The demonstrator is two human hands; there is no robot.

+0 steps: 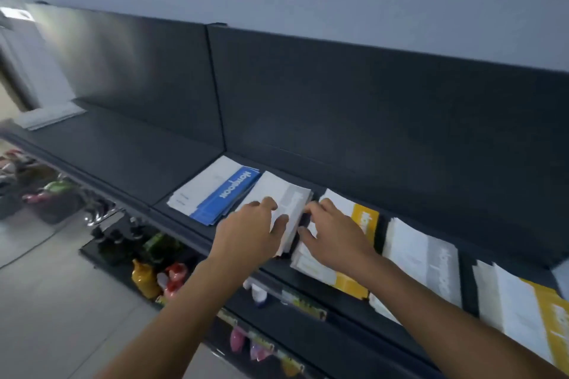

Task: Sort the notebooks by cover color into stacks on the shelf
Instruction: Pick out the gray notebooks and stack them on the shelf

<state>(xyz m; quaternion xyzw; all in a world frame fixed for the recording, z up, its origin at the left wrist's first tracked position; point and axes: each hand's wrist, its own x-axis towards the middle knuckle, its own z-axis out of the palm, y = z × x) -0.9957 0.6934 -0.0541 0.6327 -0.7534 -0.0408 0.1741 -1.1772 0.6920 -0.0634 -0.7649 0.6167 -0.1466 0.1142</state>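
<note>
My left hand [252, 232] grips the grey notebook stack [284, 194] at mid-frame on the shelf [123, 157]. My right hand [337, 235] touches its right edge; I cannot tell if it grips. An uneven squeeze could fan covers onto the neighbouring yellow stack [365, 220].

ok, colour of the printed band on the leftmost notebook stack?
Blue with white lettering: the blue band on the white-covered leftmost notebook stack. Best in head view.

Notebook stacks [215, 194] side by side on shelf [123, 157], bottles [144, 278] below.
</note>
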